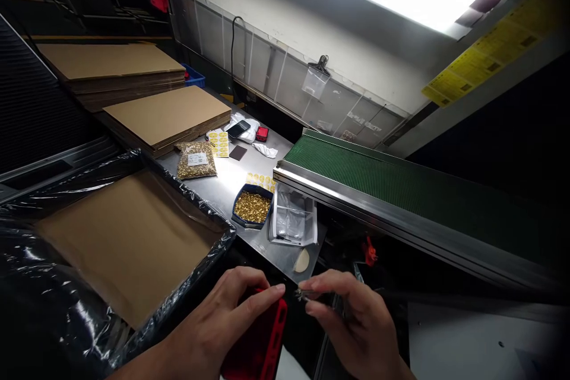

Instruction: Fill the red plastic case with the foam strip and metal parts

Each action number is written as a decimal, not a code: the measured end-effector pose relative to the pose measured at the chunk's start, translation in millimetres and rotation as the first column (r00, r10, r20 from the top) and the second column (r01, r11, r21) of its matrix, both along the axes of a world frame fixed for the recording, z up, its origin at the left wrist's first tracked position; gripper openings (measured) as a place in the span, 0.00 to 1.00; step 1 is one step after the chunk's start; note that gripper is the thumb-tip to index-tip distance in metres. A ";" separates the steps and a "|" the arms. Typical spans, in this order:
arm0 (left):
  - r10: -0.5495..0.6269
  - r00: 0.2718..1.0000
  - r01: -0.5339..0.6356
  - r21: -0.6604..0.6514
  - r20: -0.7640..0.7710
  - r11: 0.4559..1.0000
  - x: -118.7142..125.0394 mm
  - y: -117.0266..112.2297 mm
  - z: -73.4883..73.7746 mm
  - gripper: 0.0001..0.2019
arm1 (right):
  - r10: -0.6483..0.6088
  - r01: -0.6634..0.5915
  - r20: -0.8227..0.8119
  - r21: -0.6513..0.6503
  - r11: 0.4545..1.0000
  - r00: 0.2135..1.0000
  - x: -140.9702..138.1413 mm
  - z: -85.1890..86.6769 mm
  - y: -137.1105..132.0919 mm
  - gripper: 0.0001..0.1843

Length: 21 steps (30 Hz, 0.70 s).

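Holding a red case (260, 341) at the near edge of the desk (231, 181), long axis running from the lower frame edge up and slightly right toward the fingers, upper end pointing away toward the far side; gripped by the left hand (222, 323), fingers curled over its upper end and thumb out along the top edge. Pinched between thumb and forefinger of the right hand (351, 320), just right of the case's top corner, a small shiny metal piece (303, 294), too small to tell its shape, pointing left toward the left fingertips and nearly touching them. Both hands close together, each clamped on its own thing. Farther in on the desk, a dark blue tray (252, 208) filled with small brass-coloured parts, and touching its right side a clear plastic bag (294, 219) lying flat. Near the left edge, a sealed bag of the same brass parts (196, 160) with a white label. Along the left, a large box lined with black plastic (66, 285), a brown cardboard sheet (129, 243) lying flat inside. Beyond it, stacks of flat cardboard (169, 113). On the right, a green conveyor belt (392, 181) running off to the right
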<state>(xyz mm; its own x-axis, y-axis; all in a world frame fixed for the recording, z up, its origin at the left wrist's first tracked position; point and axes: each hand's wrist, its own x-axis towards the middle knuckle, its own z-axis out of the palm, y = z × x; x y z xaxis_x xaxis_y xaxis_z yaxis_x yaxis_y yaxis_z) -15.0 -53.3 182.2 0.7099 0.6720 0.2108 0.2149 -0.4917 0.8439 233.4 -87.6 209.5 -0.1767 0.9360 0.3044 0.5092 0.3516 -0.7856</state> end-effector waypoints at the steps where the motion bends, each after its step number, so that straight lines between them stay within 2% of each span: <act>1: 0.008 1.000 -0.008 -0.014 -0.001 1.000 0.8 -1.0 2.0 0.44 | -0.034 0.034 -0.013 -0.013 0.999 0.999 1.4 -1.8 -0.5 0.14; 3: 0.031 0.999 -0.031 -0.028 -0.005 0.999 2.3 -3.0 4.7 0.43 | -0.051 0.050 -0.019 -0.048 0.998 0.999 3.2 -4.3 -1.4 0.14; 7: 0.077 0.997 -0.077 -0.017 -0.001 0.997 4.9 -5.0 3.9 0.40 | 0.034 -0.033 0.010 -0.083 0.996 0.999 1.8 -3.7 -1.3 0.14; 11: 0.083 0.997 -0.083 0.014 0.004 0.996 6.3 -3.4 0.5 0.41 | 0.052 -0.048 0.035 -0.108 0.993 0.998 0.1 -0.6 1.3 0.13; 17: 0.034 0.999 -0.035 0.042 0.012 0.999 4.9 -0.7 -4.8 0.43 | 0.083 -0.064 0.117 -0.151 0.986 0.990 2.3 1.2 2.8 0.12; 21: 0.010 1.000 -0.010 0.031 -0.001 0.999 1.6 0.4 -10.4 0.44 | 0.061 -0.048 0.079 -0.152 0.987 0.995 0.9 3.2 0.3 0.11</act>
<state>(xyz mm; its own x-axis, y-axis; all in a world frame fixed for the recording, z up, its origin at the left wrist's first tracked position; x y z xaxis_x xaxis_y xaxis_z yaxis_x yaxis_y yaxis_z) -13.4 -52.9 171.8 0.7035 0.6722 0.2308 0.2209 -0.5155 0.8279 234.2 -87.3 212.7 -0.2474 0.9583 0.1433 0.5584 0.2619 -0.7872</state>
